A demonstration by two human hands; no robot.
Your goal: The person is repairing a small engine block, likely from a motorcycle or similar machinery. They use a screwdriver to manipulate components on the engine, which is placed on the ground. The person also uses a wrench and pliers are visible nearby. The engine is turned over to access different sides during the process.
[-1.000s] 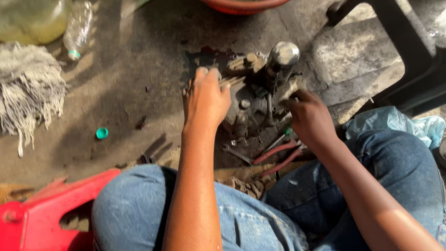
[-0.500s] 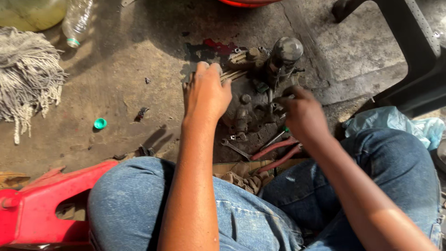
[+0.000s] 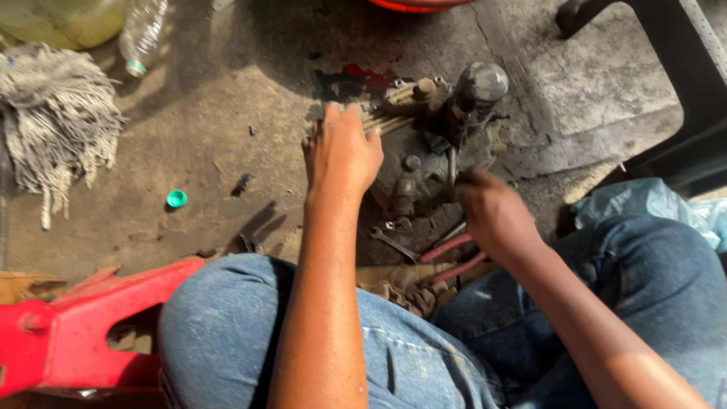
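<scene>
A greasy grey metal assembly (image 3: 420, 178) with a dark round cap (image 3: 481, 83) lies on the concrete floor in front of my knees. My left hand (image 3: 342, 151) lies over its left side, fingers together and curled onto its edge, holding it steady. My right hand (image 3: 492, 212) is at its lower right, blurred, with fingers closed around a thin dark metal tool (image 3: 452, 163) whose shaft points up into the assembly. How the tip meets the part is hidden.
Red-handled pliers (image 3: 447, 257) and a small spanner (image 3: 394, 242) lie just below the assembly, beside a tan rag (image 3: 409, 288). A mop head (image 3: 53, 121), plastic bottle (image 3: 140, 34) and green cap (image 3: 176, 198) are left. A red plastic stool (image 3: 76, 326) stands lower left, a blue bag (image 3: 644, 204) right.
My right hand has drawn back toward me from the assembly's right side and is now blurred with motion. My left hand stays on the assembly.
</scene>
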